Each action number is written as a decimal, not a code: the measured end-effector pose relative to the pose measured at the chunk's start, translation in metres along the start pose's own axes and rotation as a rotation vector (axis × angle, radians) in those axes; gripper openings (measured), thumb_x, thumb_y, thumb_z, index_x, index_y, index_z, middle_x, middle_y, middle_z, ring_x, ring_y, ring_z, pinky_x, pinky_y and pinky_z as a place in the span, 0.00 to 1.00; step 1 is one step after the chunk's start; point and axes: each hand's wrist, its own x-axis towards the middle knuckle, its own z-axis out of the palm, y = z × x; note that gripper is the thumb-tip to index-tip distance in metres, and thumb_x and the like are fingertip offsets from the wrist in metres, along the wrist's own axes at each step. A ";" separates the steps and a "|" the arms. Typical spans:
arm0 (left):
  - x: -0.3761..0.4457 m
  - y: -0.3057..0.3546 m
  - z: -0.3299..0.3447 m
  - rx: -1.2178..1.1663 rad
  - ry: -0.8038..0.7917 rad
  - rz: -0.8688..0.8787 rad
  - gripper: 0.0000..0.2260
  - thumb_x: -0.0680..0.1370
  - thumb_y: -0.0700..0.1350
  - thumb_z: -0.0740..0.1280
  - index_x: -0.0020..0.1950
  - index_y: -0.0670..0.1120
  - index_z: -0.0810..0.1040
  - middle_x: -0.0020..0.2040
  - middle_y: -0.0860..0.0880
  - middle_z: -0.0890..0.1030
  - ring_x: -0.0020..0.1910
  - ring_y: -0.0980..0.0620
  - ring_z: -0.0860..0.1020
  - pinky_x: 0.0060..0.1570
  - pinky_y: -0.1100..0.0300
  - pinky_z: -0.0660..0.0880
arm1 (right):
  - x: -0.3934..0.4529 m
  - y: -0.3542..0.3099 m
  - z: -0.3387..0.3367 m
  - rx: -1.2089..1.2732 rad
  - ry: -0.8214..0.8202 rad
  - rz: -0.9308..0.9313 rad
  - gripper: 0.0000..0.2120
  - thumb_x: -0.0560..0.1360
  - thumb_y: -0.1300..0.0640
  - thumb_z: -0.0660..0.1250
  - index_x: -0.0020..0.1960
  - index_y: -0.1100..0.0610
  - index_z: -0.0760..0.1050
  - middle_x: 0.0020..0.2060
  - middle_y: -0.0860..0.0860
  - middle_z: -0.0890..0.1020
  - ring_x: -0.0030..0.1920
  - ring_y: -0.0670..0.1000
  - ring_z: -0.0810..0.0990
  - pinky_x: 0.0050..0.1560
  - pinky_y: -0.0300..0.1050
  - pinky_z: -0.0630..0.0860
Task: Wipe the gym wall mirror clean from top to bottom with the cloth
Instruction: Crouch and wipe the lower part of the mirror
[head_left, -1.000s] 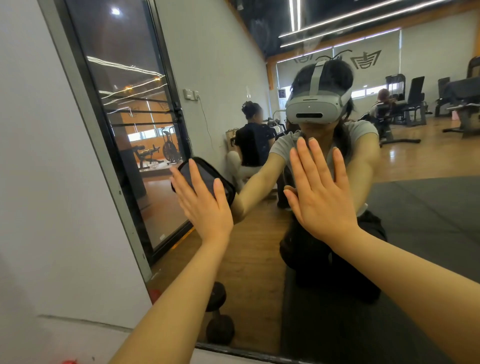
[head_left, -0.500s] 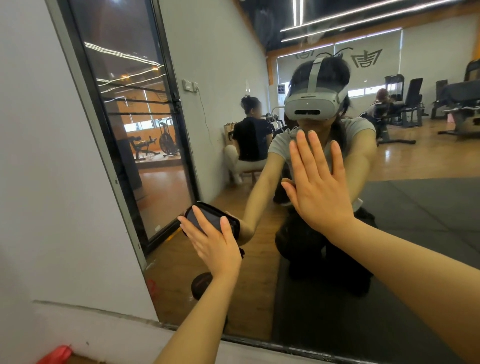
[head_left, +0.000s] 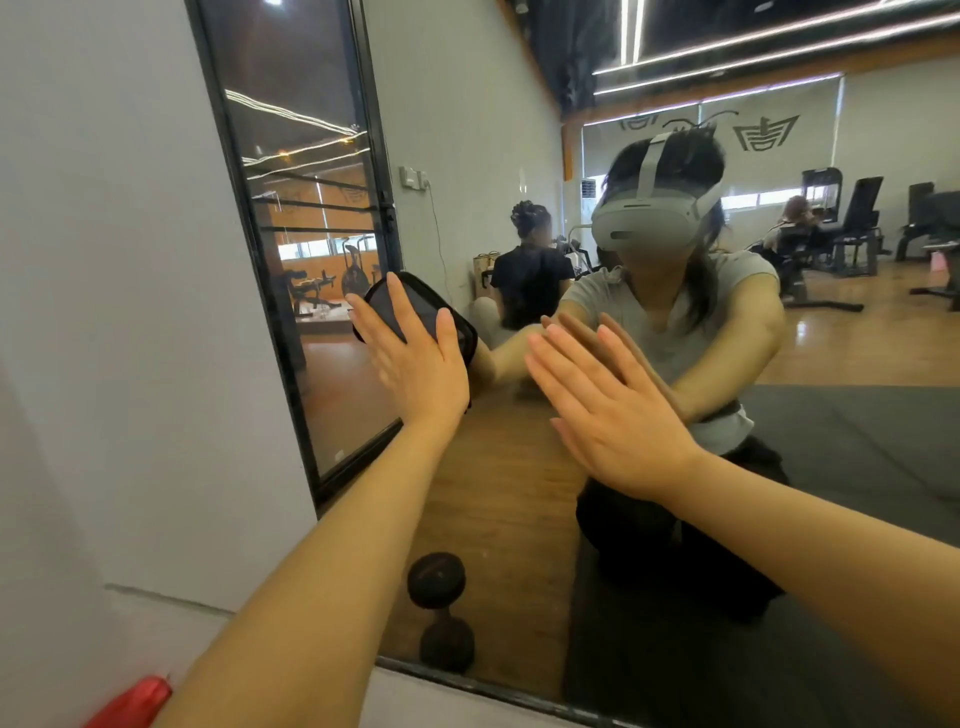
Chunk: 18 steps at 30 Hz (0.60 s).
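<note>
The left hand (head_left: 415, 364) has swept its dark cloth (head_left: 415, 306) back up the mirror (head_left: 519, 493), both hands flat-fingered, right hand (head_left: 613, 415) bracing; next, wipe downward.

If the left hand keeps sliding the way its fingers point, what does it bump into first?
Probably the mirror's dark frame. The left hand, flat on the dark cloth, points up and left, and only glass shows between them.
</note>
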 end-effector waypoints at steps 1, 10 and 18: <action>0.006 -0.001 -0.002 0.012 -0.005 0.016 0.28 0.85 0.55 0.52 0.82 0.49 0.47 0.81 0.40 0.38 0.80 0.42 0.40 0.74 0.53 0.41 | 0.009 -0.006 0.004 -0.008 -0.027 0.018 0.29 0.80 0.53 0.55 0.78 0.64 0.59 0.78 0.60 0.61 0.79 0.59 0.57 0.78 0.62 0.51; -0.008 -0.031 0.014 0.001 0.077 0.040 0.28 0.83 0.59 0.47 0.82 0.52 0.49 0.82 0.41 0.47 0.81 0.43 0.45 0.76 0.47 0.43 | 0.036 -0.032 0.039 -0.108 -0.185 0.031 0.33 0.82 0.44 0.46 0.81 0.62 0.54 0.80 0.60 0.55 0.81 0.59 0.50 0.79 0.62 0.46; -0.053 -0.086 0.038 -0.065 0.051 -0.027 0.28 0.82 0.60 0.46 0.82 0.55 0.50 0.82 0.44 0.46 0.81 0.45 0.46 0.76 0.45 0.46 | 0.032 -0.030 0.051 -0.247 -0.155 -0.005 0.35 0.83 0.42 0.48 0.81 0.63 0.47 0.81 0.61 0.49 0.81 0.60 0.45 0.78 0.64 0.43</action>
